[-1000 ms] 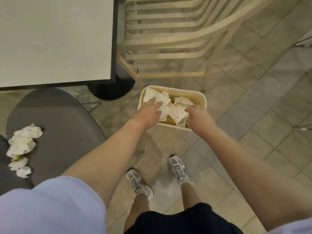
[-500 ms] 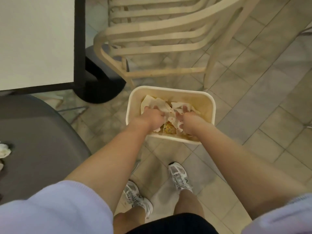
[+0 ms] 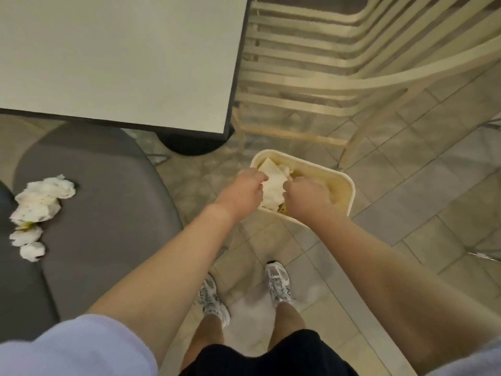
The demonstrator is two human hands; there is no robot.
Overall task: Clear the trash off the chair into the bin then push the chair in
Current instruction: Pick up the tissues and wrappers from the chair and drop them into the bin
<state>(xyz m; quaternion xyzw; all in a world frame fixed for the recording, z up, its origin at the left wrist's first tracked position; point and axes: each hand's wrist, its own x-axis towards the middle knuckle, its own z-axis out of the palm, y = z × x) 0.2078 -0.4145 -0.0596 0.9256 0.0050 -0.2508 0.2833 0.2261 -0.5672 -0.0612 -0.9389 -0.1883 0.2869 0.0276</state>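
We hold both arms stretched down over the cream bin (image 3: 344,191) on the tiled floor, our left hand (image 3: 244,189) and right hand (image 3: 307,196) each with the grip curled, knuckles up, at the white paper (image 3: 272,185) inside; we cannot tell whether either still pinches it. More crumpled napkins (image 3: 38,202) lie near the left edge of the grey chair (image 3: 103,213), beside the worktop (image 3: 122,58). We can read no writing.

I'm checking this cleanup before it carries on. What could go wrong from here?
1. Crumpled napkins still lie on the grey chair seat; pushing it in now would probably leave the job unfinished.
2. Paper stands high in the bin under the left hand and right hand; more could spill over.
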